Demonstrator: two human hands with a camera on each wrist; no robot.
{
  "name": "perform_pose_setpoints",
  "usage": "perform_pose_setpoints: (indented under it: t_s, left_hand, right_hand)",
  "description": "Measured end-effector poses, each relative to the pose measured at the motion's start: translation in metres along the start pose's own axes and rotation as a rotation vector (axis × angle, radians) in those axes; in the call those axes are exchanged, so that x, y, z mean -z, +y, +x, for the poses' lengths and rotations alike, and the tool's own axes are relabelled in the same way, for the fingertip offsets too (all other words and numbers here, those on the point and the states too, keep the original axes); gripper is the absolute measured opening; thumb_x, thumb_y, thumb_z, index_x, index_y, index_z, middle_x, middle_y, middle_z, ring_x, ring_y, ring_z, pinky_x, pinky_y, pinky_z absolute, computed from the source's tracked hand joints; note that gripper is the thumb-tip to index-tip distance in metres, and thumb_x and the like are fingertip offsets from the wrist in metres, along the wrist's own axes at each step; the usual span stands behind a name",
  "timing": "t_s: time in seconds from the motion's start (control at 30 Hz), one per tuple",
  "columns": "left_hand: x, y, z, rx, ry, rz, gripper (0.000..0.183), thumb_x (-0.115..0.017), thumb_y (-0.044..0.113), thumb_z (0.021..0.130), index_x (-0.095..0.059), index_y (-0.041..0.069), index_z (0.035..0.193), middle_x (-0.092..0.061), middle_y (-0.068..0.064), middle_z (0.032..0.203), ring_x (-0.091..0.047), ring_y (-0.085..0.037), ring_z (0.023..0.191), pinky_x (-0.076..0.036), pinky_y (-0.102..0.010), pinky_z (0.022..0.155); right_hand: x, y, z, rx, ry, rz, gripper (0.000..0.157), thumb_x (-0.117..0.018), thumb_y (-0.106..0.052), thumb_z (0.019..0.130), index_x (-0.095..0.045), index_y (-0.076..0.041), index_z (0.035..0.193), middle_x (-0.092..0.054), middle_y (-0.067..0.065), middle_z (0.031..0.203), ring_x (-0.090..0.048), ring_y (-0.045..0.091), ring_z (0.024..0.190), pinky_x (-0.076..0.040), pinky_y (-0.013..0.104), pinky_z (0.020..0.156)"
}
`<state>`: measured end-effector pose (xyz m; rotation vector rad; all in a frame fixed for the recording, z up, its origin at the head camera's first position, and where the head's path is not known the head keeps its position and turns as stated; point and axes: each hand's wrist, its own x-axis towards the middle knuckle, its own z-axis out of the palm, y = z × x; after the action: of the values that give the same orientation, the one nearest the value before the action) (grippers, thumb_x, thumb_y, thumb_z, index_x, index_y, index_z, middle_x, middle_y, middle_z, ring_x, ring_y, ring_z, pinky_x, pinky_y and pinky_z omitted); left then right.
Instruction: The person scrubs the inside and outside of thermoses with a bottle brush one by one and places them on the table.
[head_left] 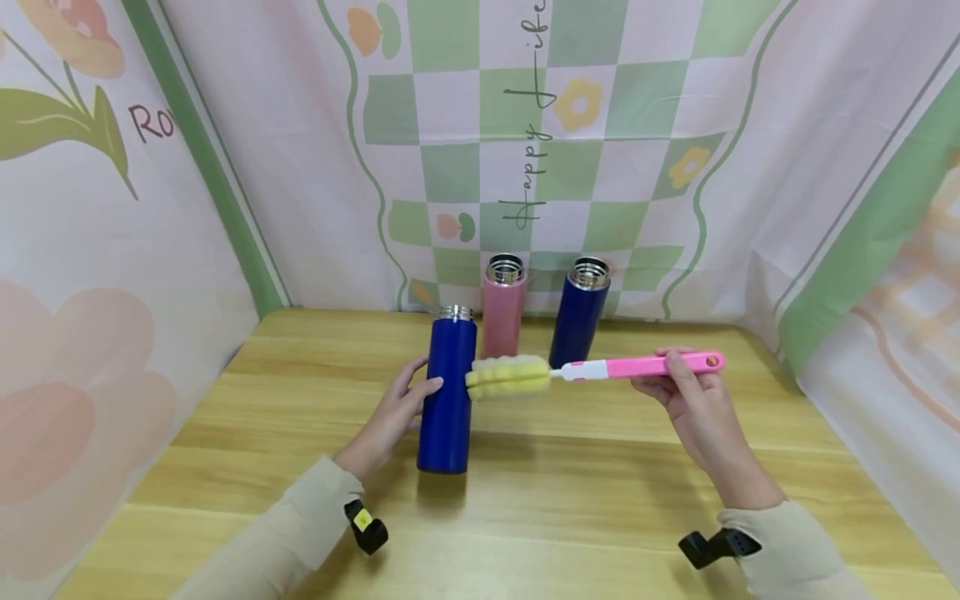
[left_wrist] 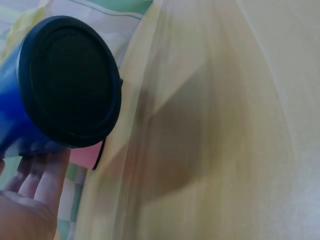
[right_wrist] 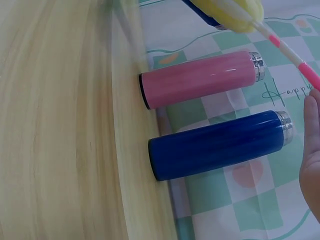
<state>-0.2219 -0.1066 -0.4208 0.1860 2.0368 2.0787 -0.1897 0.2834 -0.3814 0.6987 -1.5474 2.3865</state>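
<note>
My left hand (head_left: 390,412) grips a blue thermos bottle (head_left: 446,408) around its side and holds it above the table. The bottle has no lid, and its steel threaded neck points up; its black base (left_wrist: 70,82) faces the left wrist camera. My right hand (head_left: 693,408) pinches the pink handle of a bottle brush (head_left: 652,365), held level. The brush's yellow sponge head (head_left: 513,377) points left and overlaps the bottle's right side in the head view; whether it touches, I cannot tell.
Behind stand a lidless pink thermos bottle (head_left: 504,312) and a second lidless blue thermos bottle (head_left: 580,312), upright near the back edge of the wooden table (head_left: 570,508). A patterned cloth (head_left: 457,171) hangs behind them, with more cloth at both sides.
</note>
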Motion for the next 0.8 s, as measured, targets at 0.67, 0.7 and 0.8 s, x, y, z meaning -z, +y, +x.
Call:
perform_pose_setpoints:
  t_s: [0.67,0.7,0.8]
  left_hand:
    - [-0.0049,-0.0057,0.0004,0.063,-0.032,0.120,0.087,-0.078,0.045,0.086,-0.028,0.030,0.155,-0.060,-0.014,0.131,-0.062,-0.029,0.113,-0.046,-0.056,0.098]
    - [-0.0051,-0.0059,0.0002,0.063,-0.035,0.122,0.086,-0.078,0.045,0.086,-0.029,0.030,0.155,-0.060,-0.014,0.131,-0.062,-0.029,0.113,-0.046,-0.055,0.098]
    - [-0.0055,-0.0062,0.0001,0.064,-0.040,0.131,0.084,-0.077,0.046,0.086,-0.031,0.030,0.154,-0.057,-0.012,0.133,-0.060,-0.029,0.115,-0.048,-0.053,0.097]
  right_hand:
    - [-0.0028,-0.0001,0.0026,0.065,0.074,0.037,0.024,-0.042,-0.006,0.107,-0.061,0.007,0.114,-0.070,0.017,0.101,-0.071,0.023,0.092,-0.055,0.032,0.086]
    - [-0.0027,-0.0001,0.0028,0.069,0.083,0.044,0.024,-0.042,-0.006,0.107,-0.060,0.007,0.113,-0.070,0.017,0.101,-0.071,0.023,0.092,-0.055,0.032,0.086]
    - [-0.0020,-0.0002,0.0029,0.082,0.092,0.072,0.023,-0.041,-0.006,0.107,-0.059,0.008,0.112,-0.070,0.018,0.102,-0.071,0.024,0.093,-0.055,0.033,0.086]
